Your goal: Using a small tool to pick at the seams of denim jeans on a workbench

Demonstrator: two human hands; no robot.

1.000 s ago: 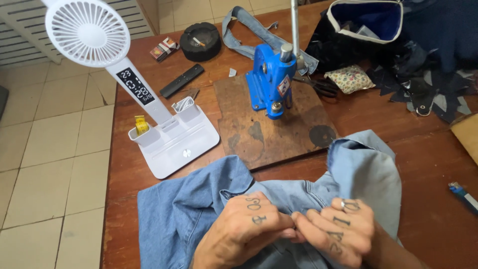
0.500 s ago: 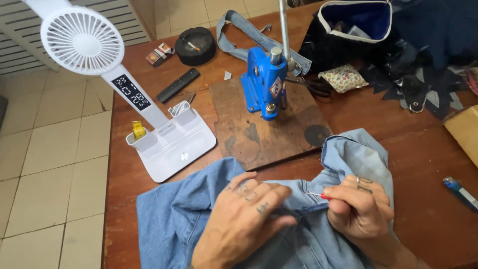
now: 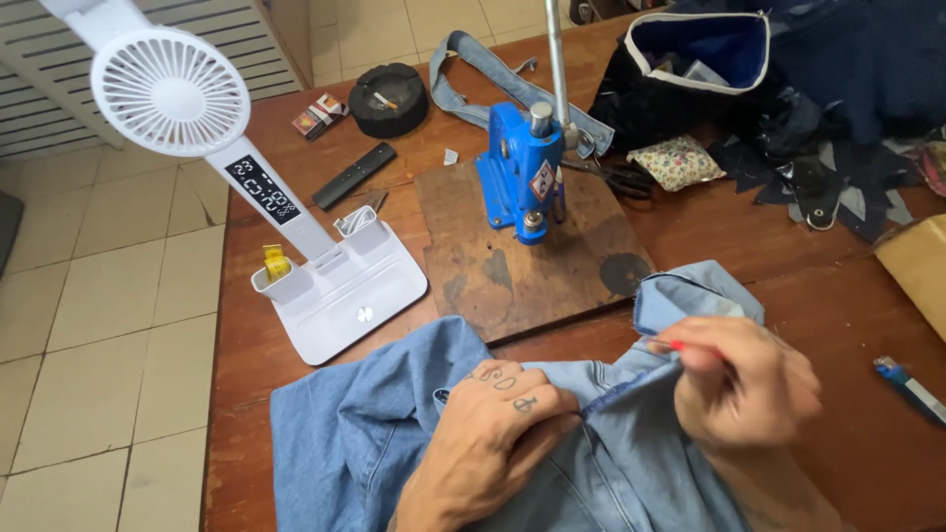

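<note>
Bright, even daylight; soft shadows, sharp focus

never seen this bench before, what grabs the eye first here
Two hands, the left hand and right hand, pinch a light blue denim garment at the near edge of the wooden table. Behind them a bright blue hand press stands on a board, with a white desk fan at far left.
</note>
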